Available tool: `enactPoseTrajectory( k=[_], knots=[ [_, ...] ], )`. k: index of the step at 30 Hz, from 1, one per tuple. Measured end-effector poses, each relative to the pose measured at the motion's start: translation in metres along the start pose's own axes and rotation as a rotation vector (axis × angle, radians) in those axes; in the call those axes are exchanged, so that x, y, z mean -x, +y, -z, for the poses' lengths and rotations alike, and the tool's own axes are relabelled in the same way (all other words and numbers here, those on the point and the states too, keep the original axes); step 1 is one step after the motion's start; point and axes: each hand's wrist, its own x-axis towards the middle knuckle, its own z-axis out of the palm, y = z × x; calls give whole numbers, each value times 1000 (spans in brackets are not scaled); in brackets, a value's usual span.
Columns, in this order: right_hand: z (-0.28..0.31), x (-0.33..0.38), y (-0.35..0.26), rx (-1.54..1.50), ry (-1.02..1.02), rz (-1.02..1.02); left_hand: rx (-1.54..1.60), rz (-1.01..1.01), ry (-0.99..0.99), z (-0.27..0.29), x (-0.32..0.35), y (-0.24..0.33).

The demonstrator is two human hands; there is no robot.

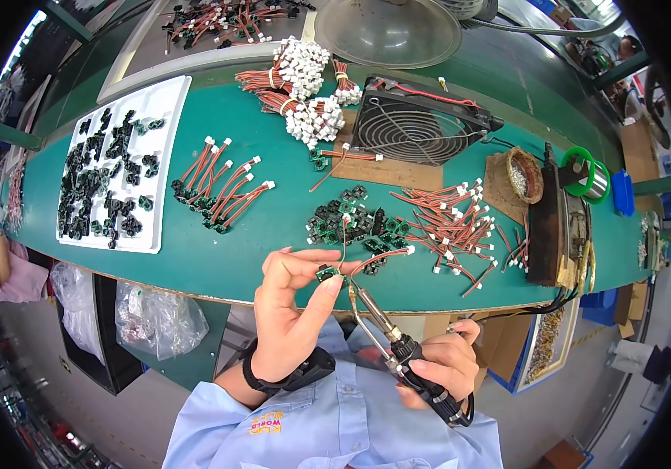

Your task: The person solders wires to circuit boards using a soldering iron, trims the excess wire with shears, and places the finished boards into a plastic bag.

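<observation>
Over the table's front edge, my left hand (292,305) pinches a small green circuit board (326,273) between thumb and fingers. A red wire lead (382,255) with a white plug runs off to the right beside it. My right hand (449,363) is wrapped around the black handle of a soldering iron (406,348), which has a thin metal feed tube along its shaft. The iron's tip meets the board's right side; whether it touches a wire end is too small to tell. Just beyond lies a pile of small black-and-green boards (351,221).
Loose red wire leads (449,223) lie right of the pile; wired boards (218,199) lie left, near a white tray (165,168) of black parts. Behind are bundled leads (304,70) and a black fan (421,121). A green solder spool (597,181) and dish (524,173) stand right.
</observation>
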Motion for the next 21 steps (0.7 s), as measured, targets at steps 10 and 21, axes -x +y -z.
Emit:
enactPoseTrajectory(
  k=[10,21],
  knots=[
    [2,1,-6,59,-12,-7,-60,-28,41,-3,-2,7],
    [-1,2,-6,68,21,13,-102,-41,16,-1,-1,8]
  ],
)
